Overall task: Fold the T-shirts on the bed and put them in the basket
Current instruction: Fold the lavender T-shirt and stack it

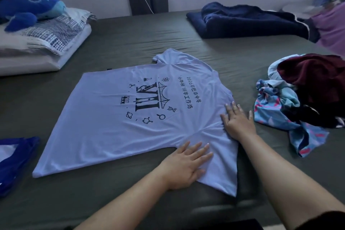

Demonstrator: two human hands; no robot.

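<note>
Both hands, left hand (pixel 183 166) and right hand (pixel 238 120), are pressing spread fingers flat on the unfolded T-shirt (pixel 115 117) at bed (pixel 140 39) centre; heap (pixel 302 95) at 3 o'clock is awaiting folding.

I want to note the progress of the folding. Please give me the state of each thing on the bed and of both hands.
Light T-shirt: spread flat, print facing up, not yet folded.
Left hand: flat on the T-shirt, fingers straight.
Right hand: pressing on the T-shirt edge, fingers spread.
Clothes pile: crumpled, unfolded.
Dark blue garment: lying loosely bunched.
Plush whale: resting on the pillow.
Blue bag: partly out of frame.
</note>
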